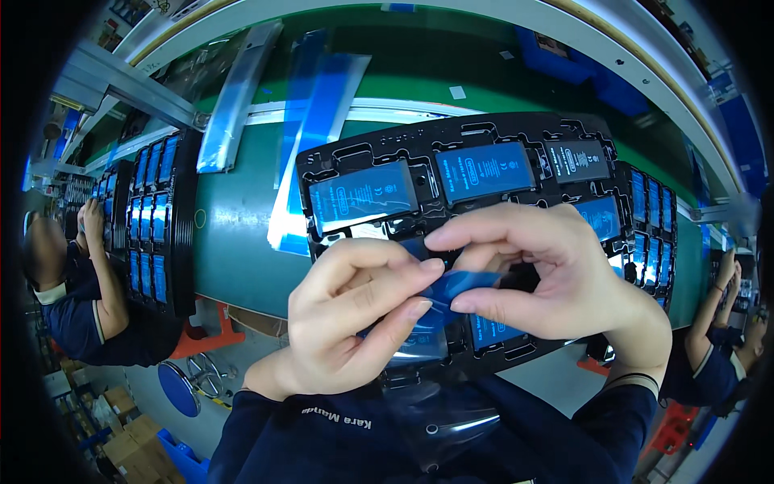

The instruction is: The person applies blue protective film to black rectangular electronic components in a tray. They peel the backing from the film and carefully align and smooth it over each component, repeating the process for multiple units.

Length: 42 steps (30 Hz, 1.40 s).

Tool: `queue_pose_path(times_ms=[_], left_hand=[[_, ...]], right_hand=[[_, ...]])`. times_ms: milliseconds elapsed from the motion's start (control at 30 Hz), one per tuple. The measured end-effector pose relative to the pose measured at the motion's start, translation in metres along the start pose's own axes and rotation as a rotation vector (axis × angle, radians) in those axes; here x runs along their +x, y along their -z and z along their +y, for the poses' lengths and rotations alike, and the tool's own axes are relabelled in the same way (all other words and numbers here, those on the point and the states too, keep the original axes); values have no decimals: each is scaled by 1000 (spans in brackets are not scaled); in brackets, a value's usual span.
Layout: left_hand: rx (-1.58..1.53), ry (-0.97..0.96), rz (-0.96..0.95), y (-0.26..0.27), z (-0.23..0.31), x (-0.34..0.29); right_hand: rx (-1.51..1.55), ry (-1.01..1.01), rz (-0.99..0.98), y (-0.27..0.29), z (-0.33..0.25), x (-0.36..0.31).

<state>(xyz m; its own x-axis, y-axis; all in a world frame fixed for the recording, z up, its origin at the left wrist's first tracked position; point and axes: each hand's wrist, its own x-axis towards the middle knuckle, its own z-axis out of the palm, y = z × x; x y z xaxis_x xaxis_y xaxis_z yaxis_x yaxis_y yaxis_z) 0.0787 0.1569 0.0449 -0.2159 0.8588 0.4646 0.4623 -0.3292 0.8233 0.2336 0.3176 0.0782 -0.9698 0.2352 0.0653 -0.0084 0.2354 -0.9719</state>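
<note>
A small piece of thin blue plastic film (461,284) is stretched between my two hands, above a black molded tray (355,153). My left hand (347,319) pinches its left side between thumb and forefinger. From the right, my right hand (548,270) has its thumb against the film and its fingers curled over it, the forefinger lifted. In the tray's pockets lie flat phone batteries, most with blue film on their faces, such as a battery at the far left (363,198) and one at the far middle (485,171). A battery at the far right (576,160) shows a black face. My hands hide the tray's middle.
Strips of clear-blue film (322,113) lie beyond the tray on the green bench (242,226). Stacked battery trays stand to the left (177,234) and right (663,234). Co-workers sit on both sides, with a blue stool (177,389) at lower left.
</note>
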Motion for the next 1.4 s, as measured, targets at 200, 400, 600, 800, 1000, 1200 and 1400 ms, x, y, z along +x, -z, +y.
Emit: queue_pose_path(times_ms=[200,400,600,800,1000,1200,1400], left_hand=[[27,-4,38,-4,6,-1],[86,-60,-59,-3,1,1],[109,-14,-157,-1,8,5],[-37,72,-181,5,8,9],[-7,112,-56,-3,5,7],[-324,314,307,-12,8,0],[-366,285,219,-10,2,1]], right_hand=[[11,10,11,-4,-1,-3],[-343,304,90,-5,0,-3],[-565,521,112,-4,5,-5],[-696,722,97,-6,-3,-12],[-625,755,122,-16,3,-20],[76,439,-469,36,7,-41],[49,-56,677,107,30,-48]])
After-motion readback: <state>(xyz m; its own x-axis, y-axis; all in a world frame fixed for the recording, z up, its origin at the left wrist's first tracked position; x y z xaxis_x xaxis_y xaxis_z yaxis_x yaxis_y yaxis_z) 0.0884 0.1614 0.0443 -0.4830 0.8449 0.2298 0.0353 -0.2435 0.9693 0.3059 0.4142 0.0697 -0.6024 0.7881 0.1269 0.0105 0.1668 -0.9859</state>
